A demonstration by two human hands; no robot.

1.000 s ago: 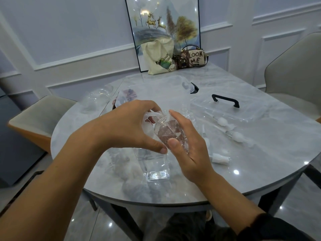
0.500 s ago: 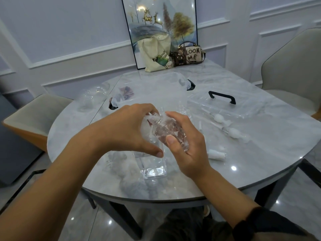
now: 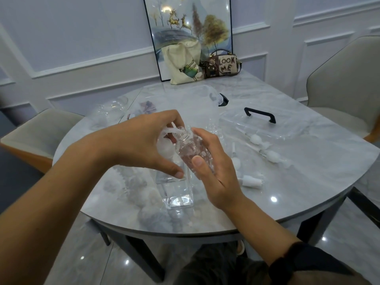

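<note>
The right grip holds the small clear bottle. Fingers are curled behind the body and the thumb is pressed on its front face. The bottle is tilted, neck up and toward the left, directly above the square bottle.

The left grip is closed around the white pump head, thumb pointing down, just above and left of the square bottle. The pump's thin tube reaches the neck of the small clear bottle. It cannot be determined whether the tube tip is inside the mouth.

The square bottle stands upright on the desk, near its front edge, below both grips.

Other items, located from the square bottle:
- Loose white pump: lying on the desk to the right, near.
- Two white-bulbed droppers: right and farther back.
- Clear lid with black handle: behind the droppers.
- Tote bag and handbag: well apart, at the far desk edge, against the framed picture.
</note>
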